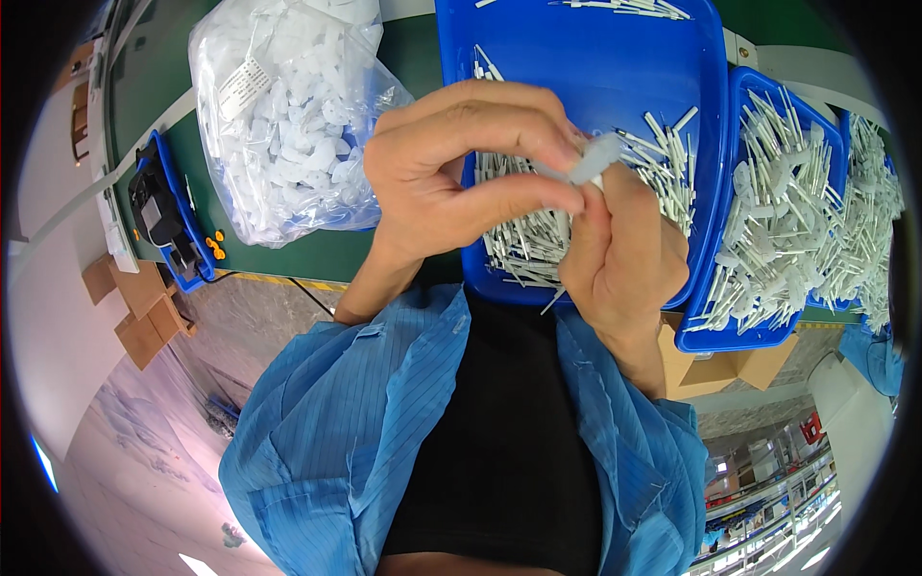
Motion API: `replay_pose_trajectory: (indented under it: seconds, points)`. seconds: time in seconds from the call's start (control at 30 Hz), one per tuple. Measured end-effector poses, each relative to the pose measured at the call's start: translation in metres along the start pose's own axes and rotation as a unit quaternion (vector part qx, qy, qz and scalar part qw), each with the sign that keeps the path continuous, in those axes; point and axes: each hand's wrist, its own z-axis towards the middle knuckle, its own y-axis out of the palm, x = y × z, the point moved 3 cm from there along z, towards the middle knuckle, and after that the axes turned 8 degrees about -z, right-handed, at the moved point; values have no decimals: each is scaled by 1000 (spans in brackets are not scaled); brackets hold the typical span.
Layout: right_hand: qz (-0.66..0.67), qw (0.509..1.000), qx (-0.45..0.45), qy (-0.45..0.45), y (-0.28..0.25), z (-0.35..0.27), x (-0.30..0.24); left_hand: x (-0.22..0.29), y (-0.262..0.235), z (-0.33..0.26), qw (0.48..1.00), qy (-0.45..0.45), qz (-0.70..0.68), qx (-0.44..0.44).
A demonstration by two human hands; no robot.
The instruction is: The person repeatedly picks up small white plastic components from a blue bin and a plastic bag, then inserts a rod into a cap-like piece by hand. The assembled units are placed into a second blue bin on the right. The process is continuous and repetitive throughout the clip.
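Over the large blue tray [711,58], my two hands meet with their fingertips almost touching. My left hand [461,158] pinches a small translucent white plastic piece [599,156] between thumb and fingers. Closed against it, my right hand [629,254] grips a thin white stick, mostly hidden by the fingers; its fine tip [550,303] pokes out below. Whether the stick sits inside the plastic piece I cannot tell. Many loose white sticks [523,245] with thin metal ends lie in the tray under and around my hands.
A clear bag [288,144] full of white plastic pieces stands left of the tray. To the right, another blue tray [740,336] holds sticks with plastic pieces on them. A small blue tray [197,278] with black parts sits far left, beside orange bits [217,245]. Cardboard boxes [715,374] are below.
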Motion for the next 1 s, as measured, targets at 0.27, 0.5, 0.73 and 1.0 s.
replay_pose_trajectory:
  seconds: [0.27,0.5,0.73,1.0]
  points:
    - [101,991,-82,6,-4,-1,25,4,4,8,997,7,77,-5]
    - [117,972,-177,100,-14,6,32,-3,1,0,982,32,179,-42]
    - [148,902,-195,355,-22,-2,18,-13,13,-15,955,149,249,-68]
    - [-243,942,-209,103,-28,2,57,-24,8,-17,983,-180,25,31]
